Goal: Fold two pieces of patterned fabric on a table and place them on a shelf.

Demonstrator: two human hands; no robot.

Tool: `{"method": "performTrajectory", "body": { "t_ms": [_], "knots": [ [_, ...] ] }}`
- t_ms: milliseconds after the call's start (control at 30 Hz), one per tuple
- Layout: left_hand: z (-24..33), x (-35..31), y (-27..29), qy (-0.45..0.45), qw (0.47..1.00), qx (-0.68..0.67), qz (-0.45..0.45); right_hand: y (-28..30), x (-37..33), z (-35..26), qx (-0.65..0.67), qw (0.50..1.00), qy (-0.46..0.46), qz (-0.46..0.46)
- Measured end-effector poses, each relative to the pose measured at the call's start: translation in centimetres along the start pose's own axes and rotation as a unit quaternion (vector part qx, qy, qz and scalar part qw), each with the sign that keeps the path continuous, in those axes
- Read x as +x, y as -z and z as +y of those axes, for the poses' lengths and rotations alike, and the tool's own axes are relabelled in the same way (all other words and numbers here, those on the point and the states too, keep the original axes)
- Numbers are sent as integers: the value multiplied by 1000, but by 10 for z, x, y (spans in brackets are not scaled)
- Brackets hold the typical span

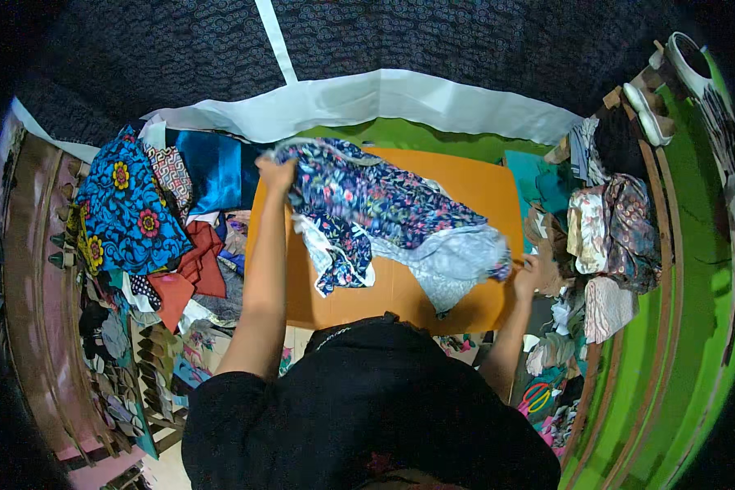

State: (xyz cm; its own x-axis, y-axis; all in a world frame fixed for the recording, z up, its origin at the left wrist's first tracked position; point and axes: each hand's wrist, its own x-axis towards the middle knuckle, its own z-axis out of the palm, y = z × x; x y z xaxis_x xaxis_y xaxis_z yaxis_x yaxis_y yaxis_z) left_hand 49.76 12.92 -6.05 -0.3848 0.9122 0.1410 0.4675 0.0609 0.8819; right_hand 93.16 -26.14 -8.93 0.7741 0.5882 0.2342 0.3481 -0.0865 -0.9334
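A navy floral cloth [400, 196] with a pale reverse side stretches, crumpled and partly blurred, across the orange tabletop [335, 304]. My left hand [278, 173] is closed on its upper left end. At its lower right end, my right hand [527, 276] has its fingers pinched at the edge; the exact grip is small and hard to see. A pale grey part of the cloth hangs toward the table's near side. Beside my left forearm, a smaller navy floral piece with white edges [343, 261] hangs or lies below the main cloth.
Heaped fabrics stand at the left, including a blue flowered cloth [131, 204] and a rust-red one [200, 261]. Folded patterned cloths [621, 229] are stacked at the right. Red-and-yellow-handled scissors [536, 398] lie among scraps at the lower right. A dark patterned curtain [433, 41] hangs beyond.
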Motion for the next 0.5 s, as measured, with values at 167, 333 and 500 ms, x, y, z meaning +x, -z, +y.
{"method": "performTrajectory", "body": {
  "t_ms": [167, 333, 500],
  "knots": [
    [-110, -37, 2, 77, 965, -100, -230, -97, -21, -54, -260, 956, -6, -136],
    [-46, -69, 21, 128, 950, -20, -284, -165, -69, -60, -442, 833, -145, -299],
    [24, -62, 60, 111, 910, -154, -369, -178, -51, -46, -339, 841, -176, -383]
  ]
}}
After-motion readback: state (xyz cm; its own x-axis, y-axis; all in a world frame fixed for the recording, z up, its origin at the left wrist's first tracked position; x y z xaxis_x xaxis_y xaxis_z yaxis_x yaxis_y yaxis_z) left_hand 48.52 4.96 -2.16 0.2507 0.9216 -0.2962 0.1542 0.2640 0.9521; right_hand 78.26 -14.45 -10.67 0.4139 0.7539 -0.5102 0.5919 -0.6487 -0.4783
